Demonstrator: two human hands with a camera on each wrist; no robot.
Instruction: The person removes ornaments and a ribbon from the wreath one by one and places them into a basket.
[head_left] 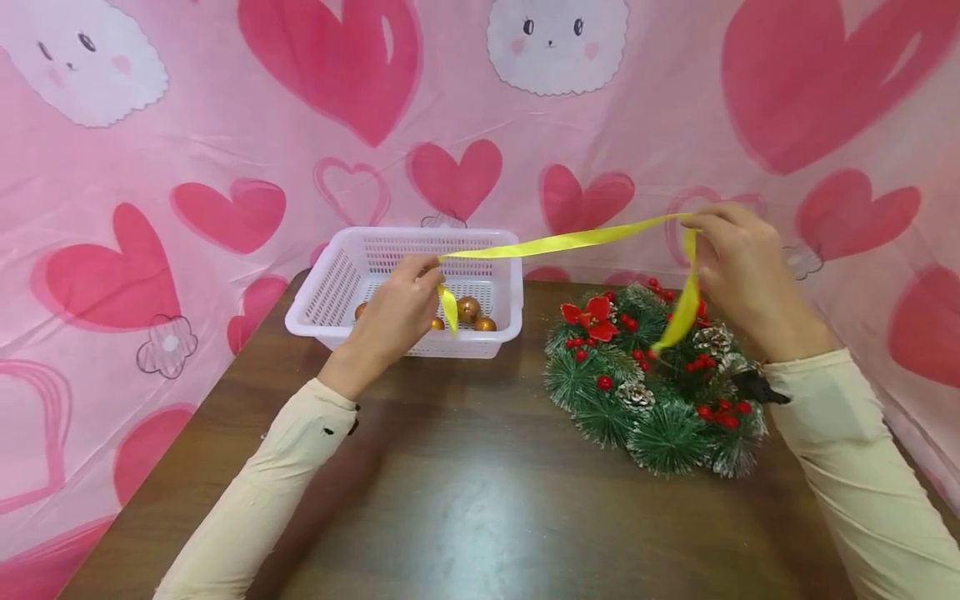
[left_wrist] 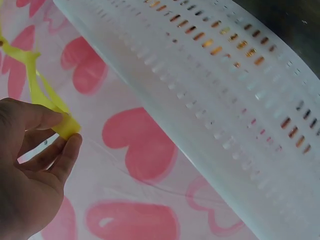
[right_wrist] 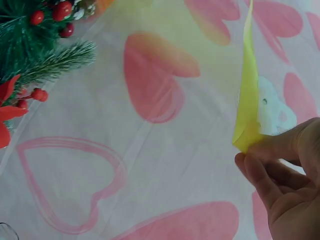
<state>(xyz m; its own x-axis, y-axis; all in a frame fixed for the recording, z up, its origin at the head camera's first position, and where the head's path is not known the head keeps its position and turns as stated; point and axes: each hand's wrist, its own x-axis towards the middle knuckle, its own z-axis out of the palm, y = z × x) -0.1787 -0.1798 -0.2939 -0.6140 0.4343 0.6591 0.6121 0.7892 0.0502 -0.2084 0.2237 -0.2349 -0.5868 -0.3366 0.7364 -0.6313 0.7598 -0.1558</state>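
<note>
A yellow ribbon (head_left: 562,242) stretches through the air between both hands, sloping up toward the right. My left hand (head_left: 401,304) pinches it between thumb and fingers above the front of the white basket, with a short tail hanging down. Higher up, my right hand (head_left: 738,267) pinches the other part of the ribbon, and a longer tail drops over the green wreath (head_left: 667,442). Red berries, red flowers and pinecones decorate the wreath, which lies on the table below the right hand. In the right wrist view the ribbon (right_wrist: 247,105) is folded at the fingertips.
A white slotted basket (head_left: 498,337) stands at the back of the brown wooden table (head_left: 450,467), holding several shiny gold-brown balls (head_left: 468,309). A pink cloth with hearts (head_left: 232,212) hangs behind and beside the table. Something black (head_left: 759,387) is at the wreath's right side, by the right sleeve.
</note>
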